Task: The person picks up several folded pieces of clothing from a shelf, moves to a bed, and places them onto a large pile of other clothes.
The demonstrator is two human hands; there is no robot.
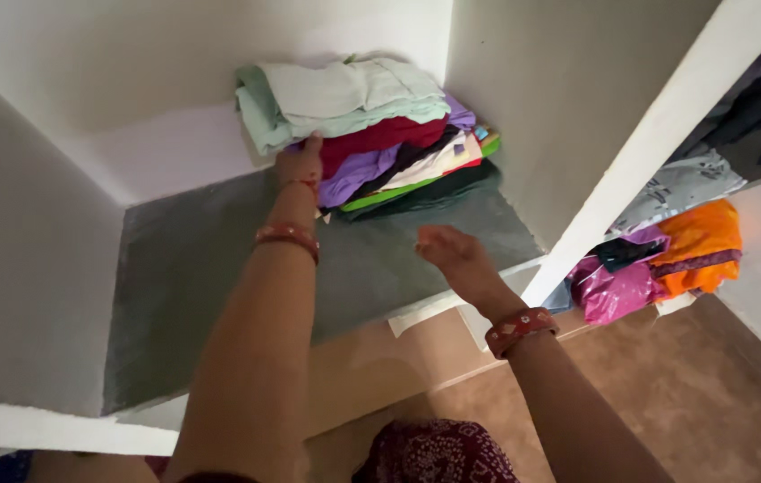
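Stack of folded clothes (pixel 380 143), soft cotton layers in mint, maroon, purple, white and green, at the rear right corner of a grey stone shelf (pixel 201 268). Left hand (pixel 300 163) pressed flat against the stack's front edge, fingers open, nothing grasped; red bangle (pixel 287 236) at the wrist. Right hand (pixel 450 252) hovering open above the shelf, empty. Adjacent compartment: crumpled pink and orange fabrics (pixel 667 259) beyond a white partition (pixel 649 143).

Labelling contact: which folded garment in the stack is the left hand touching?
The left hand touches the maroon garment, directly under the pale green top one, above the purple one.
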